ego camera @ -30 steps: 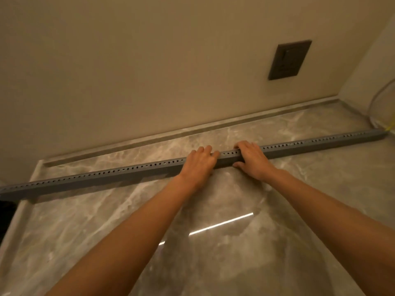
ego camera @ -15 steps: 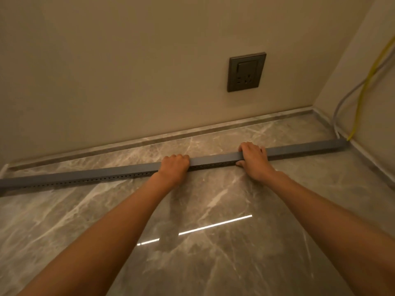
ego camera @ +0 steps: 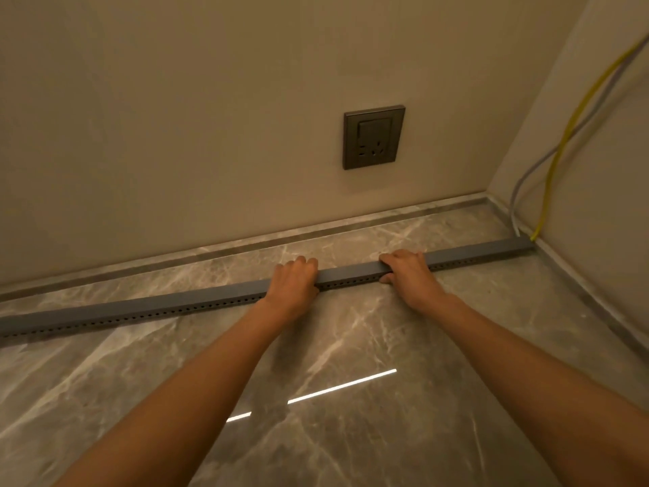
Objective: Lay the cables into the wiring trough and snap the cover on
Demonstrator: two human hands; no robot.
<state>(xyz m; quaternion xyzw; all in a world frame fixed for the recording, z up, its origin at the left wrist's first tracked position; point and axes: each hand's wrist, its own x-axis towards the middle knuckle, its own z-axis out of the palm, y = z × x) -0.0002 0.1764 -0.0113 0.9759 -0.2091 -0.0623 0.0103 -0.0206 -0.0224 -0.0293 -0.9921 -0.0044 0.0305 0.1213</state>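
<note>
Hands on trough (ego camera: 224, 299): we clamp it with left hand (ego camera: 294, 280) and right hand (ego camera: 407, 272) (cables (ego camera: 558, 149) at corner).

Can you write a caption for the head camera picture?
Both hands press on a grey trough on the floor.

Both hands press on a long grey wiring trough (ego camera: 217, 298) lying on the marble floor (ego camera: 351, 434): left hand (ego camera: 293, 281) and right hand (ego camera: 407, 272) near its middle. A yellow cable (ego camera: 562, 142) and grey cable (ego camera: 519, 188) enter its right end below a wall socket (ego camera: 374, 137).
</note>
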